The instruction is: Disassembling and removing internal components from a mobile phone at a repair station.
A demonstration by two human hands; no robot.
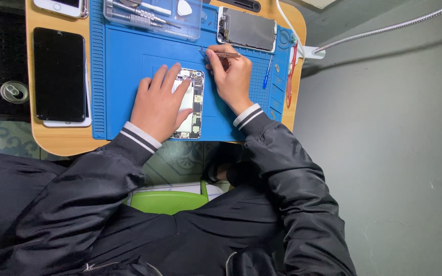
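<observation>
A dark phone (60, 74) lies at the left on the wooden table (57, 140). On the blue mat (124, 56), the left hand (158, 105) lies flat, fingers spread, on the opened phone (195, 105) (circuitry exposed). The right hand (231, 76) pinches tweezers (220, 54) just beside it.

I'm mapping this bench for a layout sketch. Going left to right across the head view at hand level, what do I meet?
Drink can → dark phone → left hand → opened phone → right hand, holding tweezers → blue screwdriver → red tool.
</observation>
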